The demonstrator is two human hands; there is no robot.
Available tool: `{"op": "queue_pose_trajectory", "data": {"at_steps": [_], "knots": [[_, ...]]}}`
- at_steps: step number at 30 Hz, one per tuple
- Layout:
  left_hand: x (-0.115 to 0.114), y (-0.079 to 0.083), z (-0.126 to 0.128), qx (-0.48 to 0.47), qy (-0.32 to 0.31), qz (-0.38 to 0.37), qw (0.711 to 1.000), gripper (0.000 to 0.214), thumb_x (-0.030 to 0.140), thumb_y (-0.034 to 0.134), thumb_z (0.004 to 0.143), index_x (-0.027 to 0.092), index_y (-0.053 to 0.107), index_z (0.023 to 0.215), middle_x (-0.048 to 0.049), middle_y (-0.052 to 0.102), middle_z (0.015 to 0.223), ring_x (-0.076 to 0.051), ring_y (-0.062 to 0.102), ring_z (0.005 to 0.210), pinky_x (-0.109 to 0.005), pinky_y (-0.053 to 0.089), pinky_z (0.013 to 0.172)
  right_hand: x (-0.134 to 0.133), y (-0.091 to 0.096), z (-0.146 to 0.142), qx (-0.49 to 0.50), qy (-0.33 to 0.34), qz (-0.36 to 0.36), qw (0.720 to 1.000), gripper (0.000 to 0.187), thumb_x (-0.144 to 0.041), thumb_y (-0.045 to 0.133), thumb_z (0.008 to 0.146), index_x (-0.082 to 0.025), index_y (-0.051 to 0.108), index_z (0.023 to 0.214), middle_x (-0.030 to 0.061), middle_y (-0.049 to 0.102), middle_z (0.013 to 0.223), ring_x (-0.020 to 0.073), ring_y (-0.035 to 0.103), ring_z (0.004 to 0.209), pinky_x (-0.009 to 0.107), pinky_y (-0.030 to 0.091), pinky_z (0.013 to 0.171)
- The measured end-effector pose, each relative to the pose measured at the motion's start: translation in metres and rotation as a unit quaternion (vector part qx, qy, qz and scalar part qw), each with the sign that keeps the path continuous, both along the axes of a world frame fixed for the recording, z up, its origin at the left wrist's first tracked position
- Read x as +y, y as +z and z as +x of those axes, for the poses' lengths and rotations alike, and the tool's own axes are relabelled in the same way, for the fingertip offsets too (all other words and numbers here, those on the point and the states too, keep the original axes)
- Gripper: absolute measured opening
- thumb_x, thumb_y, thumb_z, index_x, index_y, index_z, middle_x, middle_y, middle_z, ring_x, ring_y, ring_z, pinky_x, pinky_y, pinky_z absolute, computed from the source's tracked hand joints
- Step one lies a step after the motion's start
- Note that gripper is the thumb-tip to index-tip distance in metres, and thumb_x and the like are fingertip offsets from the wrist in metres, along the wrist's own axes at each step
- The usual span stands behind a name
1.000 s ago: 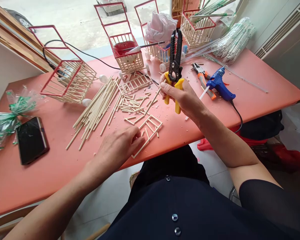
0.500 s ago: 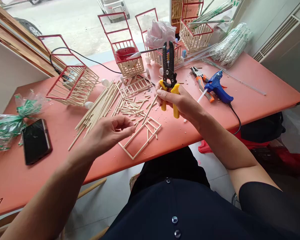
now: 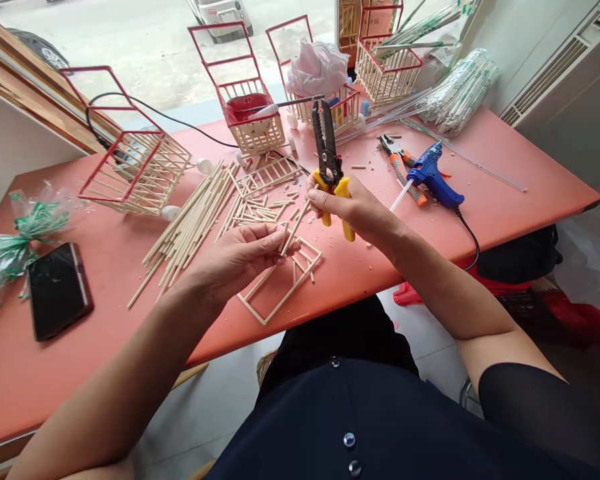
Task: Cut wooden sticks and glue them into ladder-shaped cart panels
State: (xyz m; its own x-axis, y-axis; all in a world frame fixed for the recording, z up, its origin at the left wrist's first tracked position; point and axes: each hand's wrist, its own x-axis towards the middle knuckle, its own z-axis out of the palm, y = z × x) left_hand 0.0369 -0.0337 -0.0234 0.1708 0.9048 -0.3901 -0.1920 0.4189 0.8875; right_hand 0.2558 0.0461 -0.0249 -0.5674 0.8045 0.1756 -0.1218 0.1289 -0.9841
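Head view: we see a person's two bare hands at work above a pink counter (image 3: 510, 213). The right hand (image 3: 353, 203) grips black wire strippers (image 3: 327, 153) by their yellow handles, the tool's nose pointing up and away; its thumb and index finger also pinch a slim wooden stick (image 3: 300, 219), which slants down toward the left hand (image 3: 247, 253). There, the fingers pinch a short wooden piece (image 3: 284, 235) just beside the stick's lower end; we cannot tell whether the two touch. Beneath them a rectangular wooden frame (image 3: 293, 289) lies near the counter's edge, partly hidden by the left hand. Behind the hands we find scattered cut pieces (image 3: 260, 213) and a second, ladder-like frame (image 3: 273, 179), with a bundle of long sticks (image 3: 193, 223) to the left. To the right, combination pliers (image 3: 397, 163) lie beside a blue glue gun (image 3: 436, 179). Along the far side stand miniature carts with red rims, the nearest (image 3: 150, 177) at the left, and a smartphone (image 3: 60, 290) lies in front of it.
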Motion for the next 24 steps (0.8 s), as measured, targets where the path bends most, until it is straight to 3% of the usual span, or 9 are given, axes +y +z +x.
{"op": "queue_pose_trajectory", "data": {"at_steps": [8, 15, 24], "knots": [[-0.004, 0.007, 0.003, 0.022, -0.047, 0.013, 0.999, 0.048, 0.053, 0.108, 0.068, 0.017, 0.079, 0.083, -0.0093, 0.087, 0.087, -0.02, 0.084, 0.082, -0.024, 0.066, 0.076, 0.001, 0.0, 0.002, -0.032, -0.011, 0.036, 0.999, 0.018, -0.023, 0.069, 0.101, -0.021, 0.054, 0.093, -0.0035, 0.051, 0.078, 0.0133, 0.049, 0.071, 0.026, 0.044, 0.064], [-0.006, 0.011, 0.007, 0.004, -0.061, 0.029, 0.998, 0.044, 0.047, 0.107, 0.072, 0.015, 0.079, 0.083, -0.0108, 0.087, 0.086, -0.02, 0.084, 0.077, -0.026, 0.069, 0.076, 0.006, -0.006, -0.001, -0.025, -0.015, 0.037, 0.999, 0.013, -0.019, 0.065, 0.101, -0.021, 0.054, 0.093, -0.0035, 0.051, 0.078, 0.0127, 0.049, 0.07, 0.026, 0.043, 0.061], [-0.007, 0.013, 0.009, -0.025, -0.075, 0.033, 0.996, 0.039, 0.042, 0.105, 0.077, 0.015, 0.078, 0.085, -0.0134, 0.089, 0.09, -0.025, 0.087, 0.081, -0.031, 0.072, 0.078, 0.007, -0.008, 0.0, -0.018, -0.013, 0.052, 0.998, 0.021, -0.028, 0.073, 0.1, -0.021, 0.054, 0.092, -0.0034, 0.051, 0.079, 0.0129, 0.048, 0.072, 0.027, 0.042, 0.064]]}}
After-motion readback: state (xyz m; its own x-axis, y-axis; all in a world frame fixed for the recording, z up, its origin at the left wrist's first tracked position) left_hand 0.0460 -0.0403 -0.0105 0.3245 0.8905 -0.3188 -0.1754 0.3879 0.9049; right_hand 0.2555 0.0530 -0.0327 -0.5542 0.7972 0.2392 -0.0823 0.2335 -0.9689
